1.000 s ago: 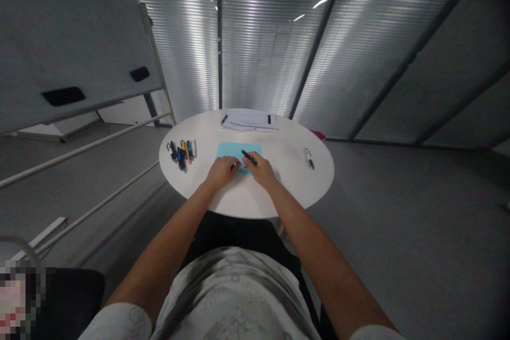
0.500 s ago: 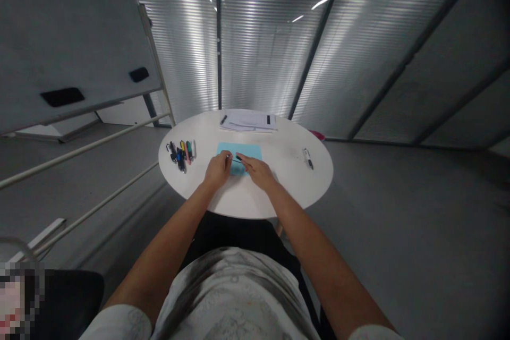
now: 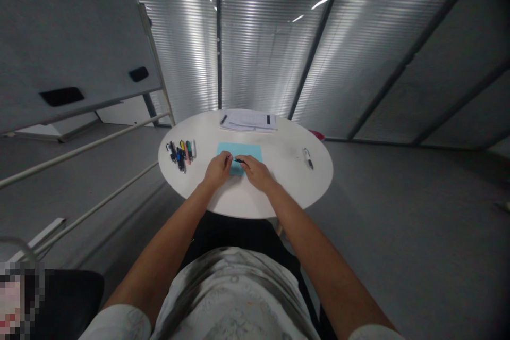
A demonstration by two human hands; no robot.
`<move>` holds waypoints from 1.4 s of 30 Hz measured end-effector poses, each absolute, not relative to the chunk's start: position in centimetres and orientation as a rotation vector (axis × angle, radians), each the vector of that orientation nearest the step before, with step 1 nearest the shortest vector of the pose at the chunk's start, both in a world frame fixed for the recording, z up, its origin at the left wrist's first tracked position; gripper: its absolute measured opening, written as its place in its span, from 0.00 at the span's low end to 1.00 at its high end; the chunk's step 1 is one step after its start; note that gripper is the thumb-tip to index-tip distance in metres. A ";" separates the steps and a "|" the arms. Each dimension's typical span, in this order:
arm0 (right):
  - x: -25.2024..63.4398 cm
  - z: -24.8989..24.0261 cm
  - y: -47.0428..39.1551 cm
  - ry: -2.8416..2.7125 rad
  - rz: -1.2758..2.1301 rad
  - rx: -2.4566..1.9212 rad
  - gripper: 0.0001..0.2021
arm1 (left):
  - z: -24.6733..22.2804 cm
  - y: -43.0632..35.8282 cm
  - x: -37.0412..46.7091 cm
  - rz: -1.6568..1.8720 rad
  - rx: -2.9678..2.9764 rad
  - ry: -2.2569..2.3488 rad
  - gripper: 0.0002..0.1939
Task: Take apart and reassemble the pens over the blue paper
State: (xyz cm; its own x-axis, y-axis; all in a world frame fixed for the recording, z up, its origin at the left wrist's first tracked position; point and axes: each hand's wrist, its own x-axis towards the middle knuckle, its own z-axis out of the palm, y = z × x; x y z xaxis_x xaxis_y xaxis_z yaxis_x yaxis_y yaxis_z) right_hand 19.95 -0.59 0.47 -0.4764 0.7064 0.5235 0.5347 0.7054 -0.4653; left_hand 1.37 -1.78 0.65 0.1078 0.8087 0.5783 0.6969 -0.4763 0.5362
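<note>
Above a light blue sheet (image 3: 249, 150) on the round white table, my two hands meet at a slim dark pen (image 3: 239, 160). My left hand (image 3: 218, 171) is closed, pinching the pen's left end at the fingertips. Fingers of my right hand (image 3: 257, 171) are wrapped around its darker right part. A thin length shows between the hands; the pen's ends are hidden by my fingers. Left of the sheet lies a group of pens and markers (image 3: 181, 155) in several colours.
A stack of papers (image 3: 249, 121) with a dark pen on it lies at the table's far side. Toward the right edge is a black and white pen (image 3: 308, 159). A whiteboard on a metal frame (image 3: 119, 130) stands left; a dark chair (image 3: 74, 297) is lower left.
My right fingers have curled in and shifted slightly left. The dark piece in them, earlier apart from the thin rod, now lies in line with it. My left hand has barely moved.
</note>
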 end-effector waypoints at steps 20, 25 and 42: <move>19.6 0.4 -0.4 -2.184 0.293 -0.932 0.17 | 0.9 -1.7 1.4 1.135 2.434 1.463 0.20; 19.5 0.1 -0.3 -2.184 0.305 -0.927 0.17 | 0.7 -1.5 1.3 1.209 2.358 1.463 0.16; 19.5 0.1 -0.3 -2.182 0.284 -1.023 0.18 | 0.5 -1.6 1.3 1.255 2.253 1.427 0.11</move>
State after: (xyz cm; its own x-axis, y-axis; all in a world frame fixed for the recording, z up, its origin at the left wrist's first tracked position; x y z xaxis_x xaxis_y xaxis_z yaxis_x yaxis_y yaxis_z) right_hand 19.52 -0.29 0.13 -0.4432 0.7420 0.5030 0.5885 0.6641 -0.4611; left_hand 1.31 -1.65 0.52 0.1763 0.8153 0.5515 0.6511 -0.5168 0.5559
